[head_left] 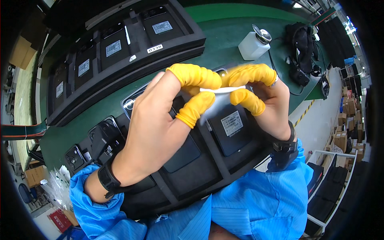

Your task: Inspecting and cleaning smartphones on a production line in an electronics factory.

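Note:
My left hand (154,120) and my right hand (272,98) wear yellow finger cots and pinch a thin white piece (225,90), which looks like a folded wipe or cloth. Its lower part is blurred and greyish, so its exact kind cannot be told. Both hands hover over a black foam tray (196,168) with compartments. Under the held piece lies a dark phone (229,136) with a white label, back side up. Another dark phone (184,154) is partly behind my left hand, and further phones with camera lenses (75,158) lie at the left.
A second foam tray (168,47) at the far left holds several labelled dark devices and a thin white stick (127,35). A white pump bottle (254,46) with a metal top stands on the green table (216,32). Black straps and cables (302,48) lie at the right.

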A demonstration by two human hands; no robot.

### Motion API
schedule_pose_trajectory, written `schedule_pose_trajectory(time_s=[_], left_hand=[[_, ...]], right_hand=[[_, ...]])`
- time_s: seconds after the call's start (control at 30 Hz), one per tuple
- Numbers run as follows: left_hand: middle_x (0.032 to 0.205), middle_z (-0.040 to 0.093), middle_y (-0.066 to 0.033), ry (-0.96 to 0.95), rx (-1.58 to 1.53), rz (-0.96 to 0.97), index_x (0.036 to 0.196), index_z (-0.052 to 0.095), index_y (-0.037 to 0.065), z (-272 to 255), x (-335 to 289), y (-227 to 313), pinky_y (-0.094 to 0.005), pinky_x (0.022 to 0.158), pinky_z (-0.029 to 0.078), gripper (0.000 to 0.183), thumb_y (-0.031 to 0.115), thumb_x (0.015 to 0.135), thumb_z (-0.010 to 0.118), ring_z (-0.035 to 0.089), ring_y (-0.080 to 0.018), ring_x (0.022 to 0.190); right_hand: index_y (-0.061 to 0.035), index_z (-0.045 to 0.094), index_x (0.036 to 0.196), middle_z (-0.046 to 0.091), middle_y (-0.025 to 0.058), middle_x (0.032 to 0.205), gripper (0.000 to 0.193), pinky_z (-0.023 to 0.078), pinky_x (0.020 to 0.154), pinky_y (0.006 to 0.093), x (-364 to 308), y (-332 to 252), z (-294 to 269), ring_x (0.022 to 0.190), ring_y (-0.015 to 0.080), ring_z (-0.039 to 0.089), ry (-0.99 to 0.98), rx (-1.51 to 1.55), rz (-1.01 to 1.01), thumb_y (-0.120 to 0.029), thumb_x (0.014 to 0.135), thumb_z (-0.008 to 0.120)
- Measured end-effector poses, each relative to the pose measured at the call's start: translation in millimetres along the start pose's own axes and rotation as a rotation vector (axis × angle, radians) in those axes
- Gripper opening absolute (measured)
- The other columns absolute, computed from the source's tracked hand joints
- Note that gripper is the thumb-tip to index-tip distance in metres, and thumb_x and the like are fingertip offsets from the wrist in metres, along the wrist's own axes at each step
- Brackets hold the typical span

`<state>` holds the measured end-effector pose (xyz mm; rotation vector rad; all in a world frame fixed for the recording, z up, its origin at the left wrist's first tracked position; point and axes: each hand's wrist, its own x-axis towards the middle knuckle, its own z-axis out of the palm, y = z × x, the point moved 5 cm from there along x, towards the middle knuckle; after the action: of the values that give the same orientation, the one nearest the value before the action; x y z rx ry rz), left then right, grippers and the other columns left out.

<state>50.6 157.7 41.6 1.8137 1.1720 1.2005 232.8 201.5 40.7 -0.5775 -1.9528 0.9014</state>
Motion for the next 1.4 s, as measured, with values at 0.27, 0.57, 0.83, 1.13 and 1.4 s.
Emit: schedule_pose_trajectory(time_s=[0.27,0.57,0.83,1.13,1.4], left_hand=[[0.134,0.056,-0.0142,-0.012,0.188,0.311,0.135,0.050,0.002,-1,6,0,-0.0345,0.101,0.045,0.049,0.006,0.090,0.067,0.057,-0.0238,0.122],[0.108,0.070,-0.0090,-0.073,0.180,0.239,0.110,0.069,0.003,0,3,6,-0.0311,0.088,0.050,0.033,0.010,0.079,0.079,0.064,-0.0221,0.097],[0.120,0.062,-0.0098,-0.029,-0.106,-0.019,0.131,0.050,-0.002,1,0,-7,-0.0278,0.088,0.049,0.043,0.016,0.095,0.065,0.060,-0.0130,0.094],[0.119,0.063,-0.0118,-0.298,0.280,0.292,0.115,0.066,0.005,43,-25,7,-0.0406,0.097,0.049,0.037,0.011,0.079,0.074,0.060,-0.0324,0.111],[0.126,0.060,-0.0195,-0.567,0.451,0.306,0.111,0.066,0.004,62,-47,2,-0.0448,0.109,0.041,0.032,0.020,0.084,0.069,0.053,-0.0328,0.127]], right_hand=[[0.0007,0.059,0.110,0.064,0.0061,0.108,0.023,0.051,0.086,0.0248,-10,23,3,0.094,0.0106,0.064,-0.051,0.707,0.419,-0.011,0.092,0.069],[0.0025,0.059,0.121,0.064,0.0067,0.117,0.031,0.050,0.095,0.0277,-24,31,13,0.107,0.0140,0.063,-0.079,0.961,0.526,-0.008,0.094,0.066],[0.0000,0.061,0.117,0.067,0.0071,0.112,0.033,0.053,0.091,0.0296,-25,28,13,0.104,0.0139,0.064,-0.170,0.727,0.620,-0.005,0.087,0.074],[0.0034,0.065,0.118,0.069,0.0127,0.117,0.027,0.053,0.090,0.0278,6,61,-50,0.098,0.0154,0.067,0.152,-0.345,0.190,-0.003,0.092,0.065],[-0.0004,0.071,0.112,0.072,0.0105,0.113,0.025,0.051,0.094,0.0302,2,66,-41,0.104,0.0214,0.069,-0.106,-0.350,0.085,0.000,0.088,0.066]])
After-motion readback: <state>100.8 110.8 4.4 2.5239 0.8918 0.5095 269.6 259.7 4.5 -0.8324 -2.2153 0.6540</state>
